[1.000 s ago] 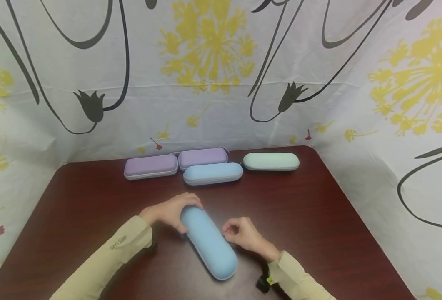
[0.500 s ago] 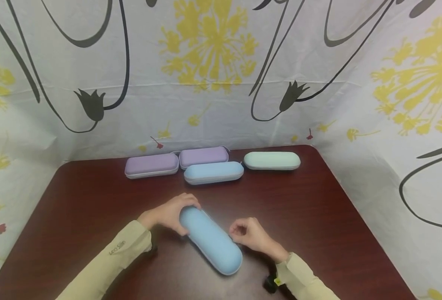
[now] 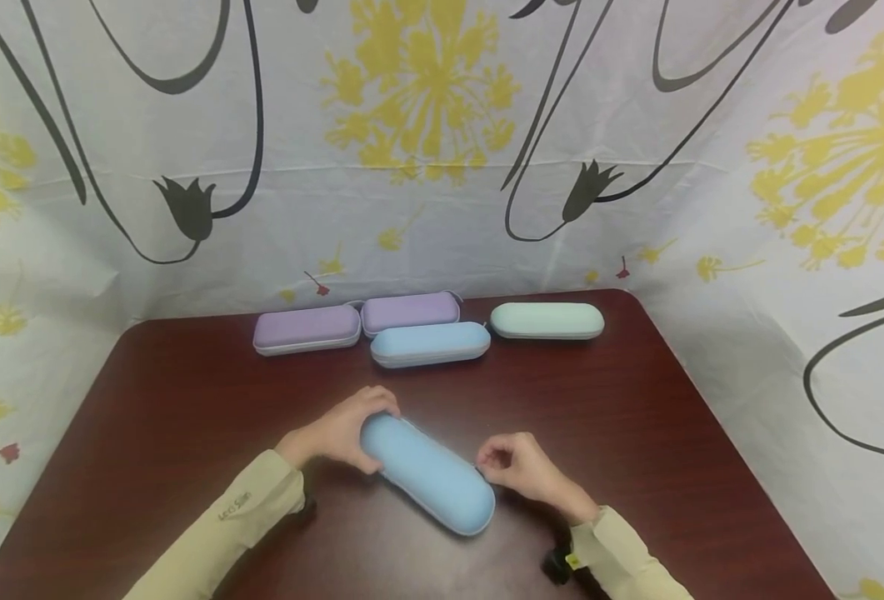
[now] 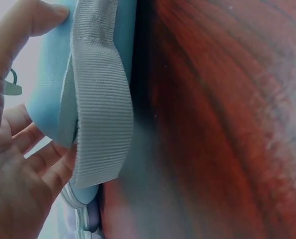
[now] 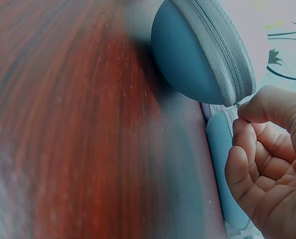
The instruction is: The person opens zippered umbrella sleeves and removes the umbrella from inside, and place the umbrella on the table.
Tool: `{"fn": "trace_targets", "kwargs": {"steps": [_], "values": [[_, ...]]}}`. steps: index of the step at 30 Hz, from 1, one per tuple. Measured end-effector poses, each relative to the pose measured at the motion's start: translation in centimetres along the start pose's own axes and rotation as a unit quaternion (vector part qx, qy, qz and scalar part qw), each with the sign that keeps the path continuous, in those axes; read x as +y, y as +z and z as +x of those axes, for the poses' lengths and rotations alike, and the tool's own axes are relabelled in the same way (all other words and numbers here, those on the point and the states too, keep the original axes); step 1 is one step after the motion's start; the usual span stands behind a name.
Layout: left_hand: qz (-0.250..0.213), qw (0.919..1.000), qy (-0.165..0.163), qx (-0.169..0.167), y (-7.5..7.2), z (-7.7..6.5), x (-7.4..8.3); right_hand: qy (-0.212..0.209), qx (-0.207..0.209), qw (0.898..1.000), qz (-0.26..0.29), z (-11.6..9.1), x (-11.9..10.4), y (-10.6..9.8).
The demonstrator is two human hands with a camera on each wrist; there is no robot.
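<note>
A light blue zippered hard case (image 3: pixel 430 477) lies slanted on the dark wood table (image 3: pixel 322 542). My left hand (image 3: pixel 342 428) holds its far left end, thumb on one side and fingers round the other. In the left wrist view a grey fabric strap (image 4: pixel 102 104) loops from that end. At the case's right side my right hand (image 3: pixel 527 468) pinches the tiny zipper pull (image 5: pixel 237 104) between thumb and index finger. The grey zipper band (image 5: pixel 227 55) looks closed where it shows; the pull itself is mostly hidden by the fingertips.
Along the table's back edge lie two purple cases (image 3: pixel 307 328) and a second blue case (image 3: pixel 430 343). A mint green case (image 3: pixel 546 320) lies to their right. Flower-patterned cloth (image 3: pixel 427 225) hangs behind and at both sides.
My right hand has moved to the right along the case's edge. The near end of the case has swung right while my left hand keeps hold of the far end.
</note>
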State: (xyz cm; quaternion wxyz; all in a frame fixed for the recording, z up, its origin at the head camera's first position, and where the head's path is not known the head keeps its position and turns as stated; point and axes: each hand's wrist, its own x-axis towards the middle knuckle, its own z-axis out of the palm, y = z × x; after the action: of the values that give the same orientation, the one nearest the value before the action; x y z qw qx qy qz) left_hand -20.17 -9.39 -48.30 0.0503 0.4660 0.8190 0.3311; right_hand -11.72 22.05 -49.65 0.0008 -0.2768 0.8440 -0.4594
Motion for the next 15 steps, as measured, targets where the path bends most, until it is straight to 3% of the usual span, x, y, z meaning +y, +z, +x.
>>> {"fn": "trace_targets", "kwargs": {"steps": [9, 15], "values": [[0.012, 0.9995, -0.011, 0.026, 0.4, -0.6, 0.3, 0.016, 0.001, 1.000, -0.021, -0.3, 0.0, -0.9], [0.024, 0.9985, -0.028, 0.041, 0.5, -1.0, 0.7, 0.009, 0.002, 1.000, -0.024, -0.1, -2.4, -2.0]]}}
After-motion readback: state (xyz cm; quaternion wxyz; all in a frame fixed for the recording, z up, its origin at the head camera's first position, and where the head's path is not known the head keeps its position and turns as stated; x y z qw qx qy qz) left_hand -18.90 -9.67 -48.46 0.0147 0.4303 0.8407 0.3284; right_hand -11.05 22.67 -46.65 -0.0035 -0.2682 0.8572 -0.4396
